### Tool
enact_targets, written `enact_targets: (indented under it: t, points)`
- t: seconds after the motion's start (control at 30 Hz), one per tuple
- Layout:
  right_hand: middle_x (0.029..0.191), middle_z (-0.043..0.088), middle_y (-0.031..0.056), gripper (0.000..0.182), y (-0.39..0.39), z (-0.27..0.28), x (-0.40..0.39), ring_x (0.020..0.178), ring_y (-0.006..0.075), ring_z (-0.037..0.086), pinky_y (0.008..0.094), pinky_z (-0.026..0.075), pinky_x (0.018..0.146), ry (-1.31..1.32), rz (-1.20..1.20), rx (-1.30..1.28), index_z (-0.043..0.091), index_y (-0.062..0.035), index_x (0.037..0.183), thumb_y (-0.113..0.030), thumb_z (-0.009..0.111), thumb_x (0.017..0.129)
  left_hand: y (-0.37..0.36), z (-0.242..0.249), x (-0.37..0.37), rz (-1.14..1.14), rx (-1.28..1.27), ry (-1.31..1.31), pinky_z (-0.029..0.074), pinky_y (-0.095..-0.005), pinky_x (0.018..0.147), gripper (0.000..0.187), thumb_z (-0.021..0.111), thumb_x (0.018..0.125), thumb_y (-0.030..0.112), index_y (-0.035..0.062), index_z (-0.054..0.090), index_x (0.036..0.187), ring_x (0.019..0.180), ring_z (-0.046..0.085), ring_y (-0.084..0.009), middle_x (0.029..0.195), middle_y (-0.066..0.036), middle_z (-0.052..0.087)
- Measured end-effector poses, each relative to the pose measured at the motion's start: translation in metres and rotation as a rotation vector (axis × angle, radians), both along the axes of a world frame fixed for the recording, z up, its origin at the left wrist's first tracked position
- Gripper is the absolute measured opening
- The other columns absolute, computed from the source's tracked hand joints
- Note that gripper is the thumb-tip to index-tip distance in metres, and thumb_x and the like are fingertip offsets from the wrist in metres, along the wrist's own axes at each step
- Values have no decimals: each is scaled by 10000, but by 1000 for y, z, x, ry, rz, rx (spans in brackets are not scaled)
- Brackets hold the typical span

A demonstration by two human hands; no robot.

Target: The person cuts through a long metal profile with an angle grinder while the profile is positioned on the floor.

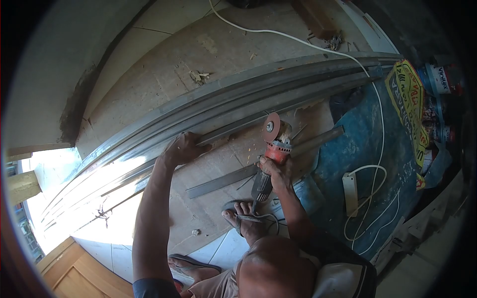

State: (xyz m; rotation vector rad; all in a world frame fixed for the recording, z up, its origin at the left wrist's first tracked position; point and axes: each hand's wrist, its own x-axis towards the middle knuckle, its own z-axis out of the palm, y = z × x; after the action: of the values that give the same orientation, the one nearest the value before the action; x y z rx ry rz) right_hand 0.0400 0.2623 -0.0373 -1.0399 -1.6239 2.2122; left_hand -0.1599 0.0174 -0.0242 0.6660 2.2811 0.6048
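My right hand (277, 175) is wrapped round the red and black body of an angle grinder (278, 153). The grinder's reddish-brown disc (270, 128) points up and away from me, near the edge of the long metal bars. A few small orange sparks or specks show left of the grinder. My left hand (183, 148) is closed over the nearest long metal bar (228, 130), left of the disc. Between my hands and my feet lies a shorter metal channel (218, 182), which passes behind the grinder.
Several long metal bars (164, 118) run across the floor. A white extension socket (350, 191) with looped cords lies on a blue sheet (330, 164). Paint cans (442, 79) and a yellow banner (408, 99) stand at the right. My sandalled foot (243, 211) is close below the grinder.
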Motion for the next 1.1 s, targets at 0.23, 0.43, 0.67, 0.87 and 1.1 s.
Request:
enact_targets:
  t: [0.23,0.43,0.67,0.87,1.1]
  points:
    - [936,634,64,452,-1,3,2,774,188,677,340,590,703,-7,-4,-68,550,-39,1144,-123,817,789,0,1,-2,-12,22,-1,556,-416,771,407,679,948,431,71,748,1125,780,722,-272,884,-166,758]
    - [928,633,67,451,0,-2,4,772,195,683,343,592,703,5,4,-62,554,-38,1134,-134,825,787,4,8,0,9,-21,8,558,-416,768,404,682,946,430,67,754,1109,778,724,-265,885,-163,758]
    - [940,633,67,446,-2,5,2,775,200,684,343,588,698,6,-4,-68,555,-38,1130,-137,825,789,2,2,1,22,-17,36,558,-414,762,403,689,941,428,64,756,1101,763,723,-265,866,-165,756]
    - [928,639,66,440,-2,2,2,760,199,686,340,581,686,-14,-11,-60,561,-38,1117,-140,829,783,1,2,-1,-3,-6,15,561,-415,746,404,688,943,435,65,758,1091,738,721,-263,845,-162,755]
    - [905,640,62,419,-2,4,1,747,197,686,339,580,682,-7,-10,-48,572,-37,1091,-142,830,778,2,3,-1,2,-19,4,559,-415,748,406,687,944,436,67,758,1099,736,718,-264,856,-160,757]
